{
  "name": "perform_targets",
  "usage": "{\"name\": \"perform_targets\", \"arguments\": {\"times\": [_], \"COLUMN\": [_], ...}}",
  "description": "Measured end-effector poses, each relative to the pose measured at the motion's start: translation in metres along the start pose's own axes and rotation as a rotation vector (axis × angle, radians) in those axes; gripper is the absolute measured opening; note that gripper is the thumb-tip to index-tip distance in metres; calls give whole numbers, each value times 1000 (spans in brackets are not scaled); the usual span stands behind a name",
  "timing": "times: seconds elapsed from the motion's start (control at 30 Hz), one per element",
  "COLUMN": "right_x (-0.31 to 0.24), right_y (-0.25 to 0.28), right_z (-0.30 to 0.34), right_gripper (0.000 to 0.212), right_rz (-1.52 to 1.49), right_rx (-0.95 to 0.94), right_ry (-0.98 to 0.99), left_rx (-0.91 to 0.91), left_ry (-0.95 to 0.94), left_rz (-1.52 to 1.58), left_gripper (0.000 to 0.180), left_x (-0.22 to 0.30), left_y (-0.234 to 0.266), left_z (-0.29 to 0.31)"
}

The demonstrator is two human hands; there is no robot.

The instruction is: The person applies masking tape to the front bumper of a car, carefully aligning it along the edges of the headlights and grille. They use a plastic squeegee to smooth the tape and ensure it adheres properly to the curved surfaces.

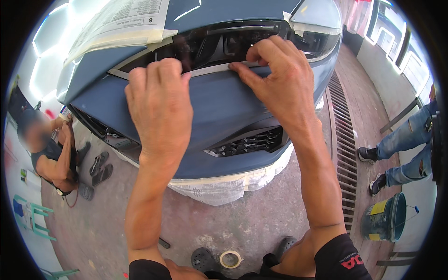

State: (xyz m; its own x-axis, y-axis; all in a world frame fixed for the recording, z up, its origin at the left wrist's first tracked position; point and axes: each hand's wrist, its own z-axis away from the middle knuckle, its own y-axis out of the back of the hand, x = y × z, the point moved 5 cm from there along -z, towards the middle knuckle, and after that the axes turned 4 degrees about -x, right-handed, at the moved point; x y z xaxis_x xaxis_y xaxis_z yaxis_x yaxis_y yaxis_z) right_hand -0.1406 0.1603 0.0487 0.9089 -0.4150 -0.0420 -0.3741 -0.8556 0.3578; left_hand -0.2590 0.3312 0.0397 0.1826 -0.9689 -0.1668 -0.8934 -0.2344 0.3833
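A strip of pale masking tape (210, 70) runs along the lower edge of a dark headlight (205, 49) on a blue-grey car bumper (224, 100). My left hand (161, 109) is at the left part of the strip, fingers curled over and thumb tip against the tape; its grip is partly hidden behind the knuckles. Over the right part of the headlight, my right hand (282, 74) rests its thumb tip on the tape. A gap shows between that thumb and the bent fingers, with nothing visible in it.
Newspaper (135, 18) is taped on the hood. More paper (219, 189) covers the bumper's underside. A tape roll (231, 259) lies by my shoes. One person (51, 154) crouches left; another's legs (401, 144) stand right, near a bucket (383, 217) and floor grate (343, 144).
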Motion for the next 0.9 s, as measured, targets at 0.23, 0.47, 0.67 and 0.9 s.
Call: {"name": "perform_targets", "arguments": {"times": [0.23,0.47,0.67,0.9], "right_x": [-15,-44,-51,-22], "right_y": [-4,-19,-17,28], "right_z": [-2,-7,-9,-3], "right_gripper": [24,26,30,27], "right_rz": [109,167,183,469], "right_rx": [-29,-10,-31,-822], "right_ry": [108,91,-11,-140], "left_rx": [43,-120,-911,-1938], "left_ry": [-120,-373,-549,-818], "left_rz": [53,343,599,711], "left_gripper": [28,30,40,51], "left_x": [-32,-13,88,192], "left_y": [11,40,9,26], "left_z": [27,57,205,480]}}
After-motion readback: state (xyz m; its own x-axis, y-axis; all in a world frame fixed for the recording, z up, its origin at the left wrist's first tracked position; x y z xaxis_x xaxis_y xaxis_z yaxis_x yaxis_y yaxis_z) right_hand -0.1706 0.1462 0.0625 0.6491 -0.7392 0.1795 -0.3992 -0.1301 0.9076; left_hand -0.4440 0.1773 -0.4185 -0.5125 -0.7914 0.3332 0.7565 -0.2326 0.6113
